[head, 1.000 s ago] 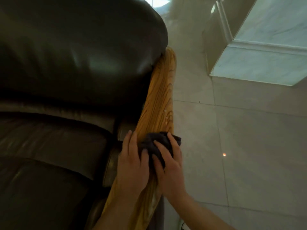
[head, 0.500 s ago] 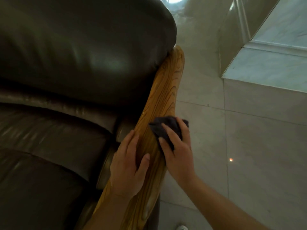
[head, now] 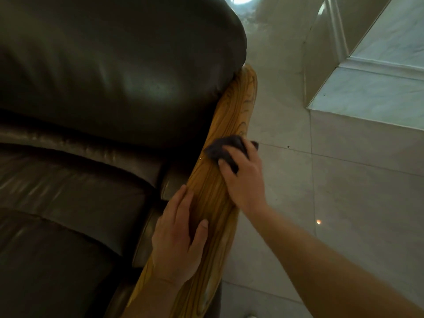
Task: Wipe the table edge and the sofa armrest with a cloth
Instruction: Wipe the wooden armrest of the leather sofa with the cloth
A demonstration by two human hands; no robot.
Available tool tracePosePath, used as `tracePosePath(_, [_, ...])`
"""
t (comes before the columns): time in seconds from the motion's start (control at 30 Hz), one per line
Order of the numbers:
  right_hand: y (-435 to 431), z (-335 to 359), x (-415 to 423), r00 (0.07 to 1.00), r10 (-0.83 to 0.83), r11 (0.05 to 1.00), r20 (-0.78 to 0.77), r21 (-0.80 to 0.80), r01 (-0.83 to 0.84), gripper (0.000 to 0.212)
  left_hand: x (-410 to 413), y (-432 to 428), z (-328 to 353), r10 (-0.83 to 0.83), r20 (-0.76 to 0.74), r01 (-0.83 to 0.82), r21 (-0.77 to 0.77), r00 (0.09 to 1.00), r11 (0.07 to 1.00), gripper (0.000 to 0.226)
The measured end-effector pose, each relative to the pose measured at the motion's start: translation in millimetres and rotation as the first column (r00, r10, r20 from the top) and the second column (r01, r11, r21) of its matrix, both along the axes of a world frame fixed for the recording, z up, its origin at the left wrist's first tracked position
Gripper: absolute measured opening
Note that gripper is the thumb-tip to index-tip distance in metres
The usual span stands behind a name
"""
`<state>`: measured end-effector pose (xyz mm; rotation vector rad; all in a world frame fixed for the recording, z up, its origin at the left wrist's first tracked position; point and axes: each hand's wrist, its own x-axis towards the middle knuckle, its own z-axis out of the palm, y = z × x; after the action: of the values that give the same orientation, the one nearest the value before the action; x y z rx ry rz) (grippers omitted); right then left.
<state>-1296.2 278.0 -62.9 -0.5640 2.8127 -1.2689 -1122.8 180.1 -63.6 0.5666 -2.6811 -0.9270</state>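
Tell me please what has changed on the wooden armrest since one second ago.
The right hand pushed the dark cloth up the wooden armrest, away from the person. The left hand let go of the cloth and now lies flat on the armrest, nearer the person. The sofa did not move, and the right hand keeps the cloth.

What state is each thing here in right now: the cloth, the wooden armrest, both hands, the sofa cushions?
cloth: bunched, pressed on the armrest under the right hand.
wooden armrest: glossy, bare apart from hands and cloth.
right hand: gripping the cloth.
left hand: flat on the armrest, holding nothing.
sofa cushions: shiny, nothing on them.
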Motion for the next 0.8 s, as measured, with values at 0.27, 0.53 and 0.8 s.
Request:
tracePosePath(0.27, [-23, 20, -32, 0.929, 0.319, 0.922, -0.186, 0.290, -0.258, 0.028, 0, 1, 1, -0.005, -0.011, 0.006, 0.026, 1.000, 1.000, 0.065])
tracePosePath(0.53, [-35, 22, -87, 0.804, 0.565, 0.749, -0.184, 0.524, -0.406, 0.046, -3, 1, 8, 0.000, -0.013, 0.000, 0.016, 1.000, 1.000, 0.063])
tracePosePath(0.8, [-62, 19, -139, 0.924, 0.301, 0.879, -0.237, 0.446, -0.172, 0.043, -4, 0, 5, -0.022, 0.033, 0.022, 0.002, 0.999, 1.000, 0.061])
